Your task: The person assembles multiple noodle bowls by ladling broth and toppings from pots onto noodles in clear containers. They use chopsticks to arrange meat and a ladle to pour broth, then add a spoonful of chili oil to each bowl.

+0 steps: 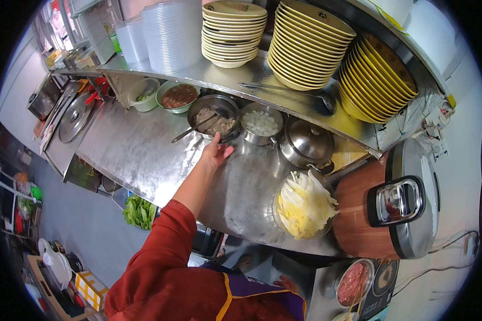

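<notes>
My left hand (216,154) reaches over the steel counter, its fingers apart and holding nothing. Its fingertips are at the near rim of a dark metal pan (233,105); I cannot tell whether they touch it. Minced, light-brown food fills the bottom of the pan, and a metal spoon (190,131) rests in it with the handle over the near left rim. Right of the pan stands a steel pot of white chunks (262,123). Low in the view, by the purple apron (257,291), my right hand (287,283) shows only partly, with fingers stretched out and nothing visible in them.
A lidded pot (307,142), a bowl of cabbage (305,206) and a large cooker (367,200) occupy the right side. Stacked yellow bowls (310,45) and plastic containers (168,37) fill the overhead shelf. Raw minced meat (353,281) sits lower right; lettuce (139,211) is below the counter's left edge.
</notes>
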The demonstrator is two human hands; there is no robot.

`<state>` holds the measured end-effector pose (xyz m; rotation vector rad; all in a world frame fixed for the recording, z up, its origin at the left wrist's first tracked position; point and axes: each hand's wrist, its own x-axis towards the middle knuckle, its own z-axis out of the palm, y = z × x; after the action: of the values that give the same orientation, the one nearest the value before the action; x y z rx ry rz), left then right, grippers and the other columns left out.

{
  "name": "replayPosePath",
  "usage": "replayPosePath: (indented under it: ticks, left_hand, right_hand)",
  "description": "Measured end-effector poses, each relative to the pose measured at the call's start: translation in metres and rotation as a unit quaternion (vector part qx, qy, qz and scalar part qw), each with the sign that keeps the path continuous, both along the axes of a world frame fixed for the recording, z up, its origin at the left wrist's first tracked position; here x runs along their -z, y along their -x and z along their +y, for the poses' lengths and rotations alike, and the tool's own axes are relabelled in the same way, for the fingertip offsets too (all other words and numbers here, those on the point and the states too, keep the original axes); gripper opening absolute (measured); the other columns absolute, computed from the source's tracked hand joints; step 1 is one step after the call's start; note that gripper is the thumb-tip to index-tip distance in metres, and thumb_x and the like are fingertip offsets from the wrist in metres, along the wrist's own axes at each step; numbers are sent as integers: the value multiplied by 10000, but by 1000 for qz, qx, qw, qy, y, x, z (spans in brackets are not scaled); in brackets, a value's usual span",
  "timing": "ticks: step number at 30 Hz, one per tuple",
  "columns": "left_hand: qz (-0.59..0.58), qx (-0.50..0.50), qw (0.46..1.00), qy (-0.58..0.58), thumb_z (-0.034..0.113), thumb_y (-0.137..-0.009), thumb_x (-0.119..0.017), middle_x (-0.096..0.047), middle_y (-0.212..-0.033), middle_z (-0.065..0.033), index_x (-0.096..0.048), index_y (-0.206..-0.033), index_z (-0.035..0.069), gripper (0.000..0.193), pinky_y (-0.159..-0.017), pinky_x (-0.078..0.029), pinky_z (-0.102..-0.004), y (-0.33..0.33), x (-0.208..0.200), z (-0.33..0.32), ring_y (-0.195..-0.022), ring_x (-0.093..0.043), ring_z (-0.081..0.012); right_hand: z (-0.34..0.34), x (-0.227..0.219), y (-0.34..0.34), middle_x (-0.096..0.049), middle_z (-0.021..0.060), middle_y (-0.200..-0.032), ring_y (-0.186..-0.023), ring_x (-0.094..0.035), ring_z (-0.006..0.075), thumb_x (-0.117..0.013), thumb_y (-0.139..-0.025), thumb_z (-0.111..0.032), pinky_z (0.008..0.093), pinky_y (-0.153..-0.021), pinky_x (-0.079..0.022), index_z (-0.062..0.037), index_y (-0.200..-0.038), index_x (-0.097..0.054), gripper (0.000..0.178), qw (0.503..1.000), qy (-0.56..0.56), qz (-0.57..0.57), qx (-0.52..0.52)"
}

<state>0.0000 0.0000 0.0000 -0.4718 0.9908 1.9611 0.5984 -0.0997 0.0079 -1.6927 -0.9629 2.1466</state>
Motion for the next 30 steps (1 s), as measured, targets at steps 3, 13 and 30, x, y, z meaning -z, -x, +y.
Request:
replayPosePath:
  ticks: [3,13,30]
  left_hand:
    - [113,-84,990,9,275,-909,-669,-613,-1074,-112,-515,-1157,30,380,-695,-608,-341,-11,-4,-10,-920,-633,-254]
    - [262,75,961,43,171,-913,-635,-639,-960,-88,-582,-1036,53,179,-687,-555,-347,-8,7,-185,-925,-666,-246]
    - [158,586,788,-102,169,-956,-578,-626,-989,-83,-559,-1127,14,231,-905,-515,-351,-406,-208,-154,-925,-634,-207]
  right_hand:
    - [-13,-7,5,-642,205,-1005,-804,-685,328,-571,-964,-200,426,-704,-575,-11,-1248,-521,345,1000,-12,-6,18]
    - [-56,8,30,-661,138,-969,-809,-678,261,-567,-961,-193,361,-706,-568,-16,-1231,-542,324,999,-15,18,47]
    - [-89,-9,-92,-676,97,-899,-688,-675,174,-545,-938,-211,304,-614,-548,-1,-1154,-591,305,978,-199,35,48]
